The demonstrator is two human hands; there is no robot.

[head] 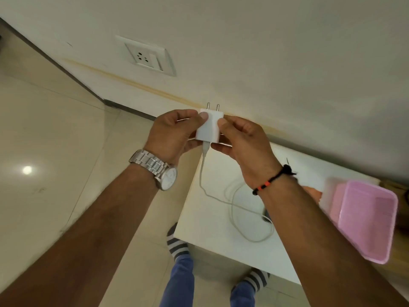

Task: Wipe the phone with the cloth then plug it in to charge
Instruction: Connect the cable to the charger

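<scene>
Holding the white two-pin charger adapter (209, 127) between them, the left hand (171, 135) and right hand (242, 142) pinch its sides, pins pointing up toward the white wall socket (145, 57), up and leftward of both hands, nearer the left. A dark phone (266, 216), mostly hidden, lies below the right wrist.

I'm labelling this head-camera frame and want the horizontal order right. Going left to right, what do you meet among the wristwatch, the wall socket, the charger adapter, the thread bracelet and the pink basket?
Wall socket → wristwatch → charger adapter → thread bracelet → pink basket.
</scene>
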